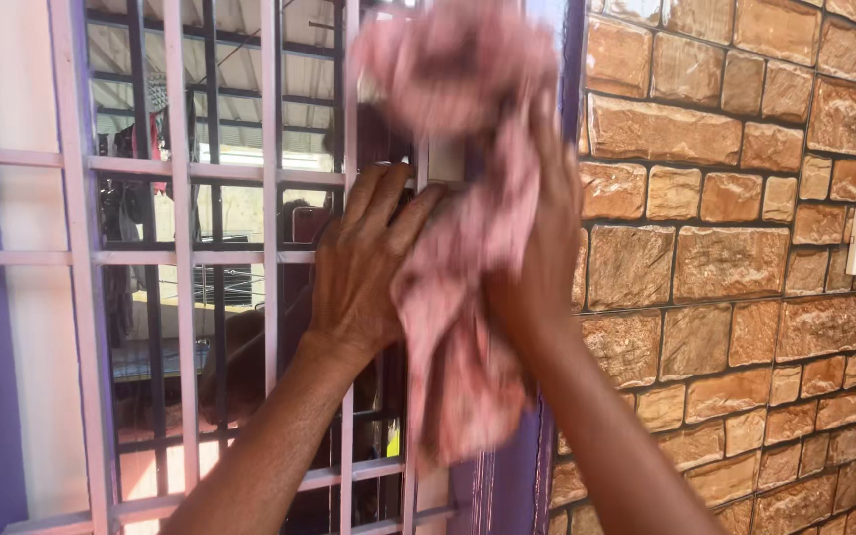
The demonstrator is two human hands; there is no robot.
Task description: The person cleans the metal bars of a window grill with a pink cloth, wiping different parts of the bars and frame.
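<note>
Head | right hand (537, 267) grip clutches pink cloth (468, 198) | left hand (359, 267) flat—on window grille (180, 248)

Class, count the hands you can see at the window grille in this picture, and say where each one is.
2. The left hand lies flat on the pale pink metal window grille; the right hand grips a crumpled pink cloth beside it.

There is a single view, from a camera worn on the person's head. It faces straight ahead at a window grille (180, 258) and sits very near it, so the bars fill the left and middle. The stone-clad wall (745, 198) takes the right side, running close alongside. Both forearms rise from the bottom edge, very near the lens. Through the bars, a far roofed yard shows.
</note>
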